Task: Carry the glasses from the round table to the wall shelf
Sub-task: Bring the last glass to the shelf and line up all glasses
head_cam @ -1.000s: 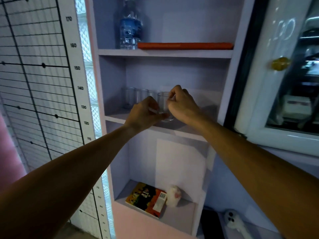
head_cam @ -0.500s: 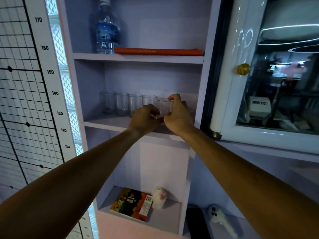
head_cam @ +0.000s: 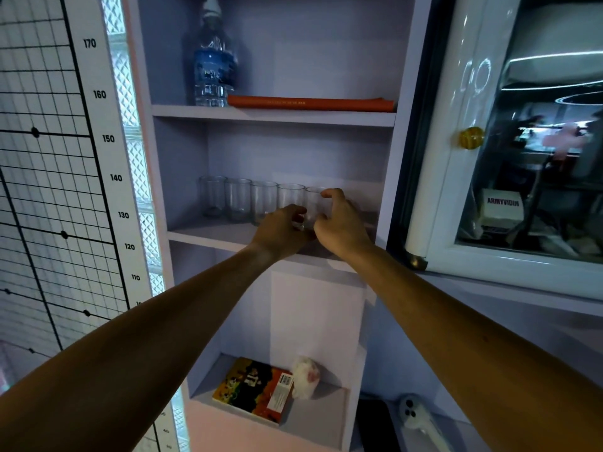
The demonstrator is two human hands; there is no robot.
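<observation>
Several clear glasses (head_cam: 238,199) stand in a row on the middle board of the lilac wall shelf (head_cam: 208,234). The rightmost glass (head_cam: 312,203) stands at the end of that row, upright on the board. My right hand (head_cam: 341,223) curls round its right side, with the forefinger at the rim and the thumb low on the wall. My left hand (head_cam: 280,228) is at its base from the left, fingers curled against it and partly hiding the neighbouring glass. The round table is out of view.
A water bottle (head_cam: 211,70) and a flat orange book (head_cam: 310,103) lie on the board above. A colourful book (head_cam: 254,388) and a white crumpled thing (head_cam: 305,376) sit on the bottom board. A glass-door cabinet with a yellow knob (head_cam: 471,138) adjoins at the right, a height chart (head_cam: 98,141) at the left.
Both hands have lowered the glass from just above the board onto it, at the right end of the row. The right forefinger has loosened at the rim.
</observation>
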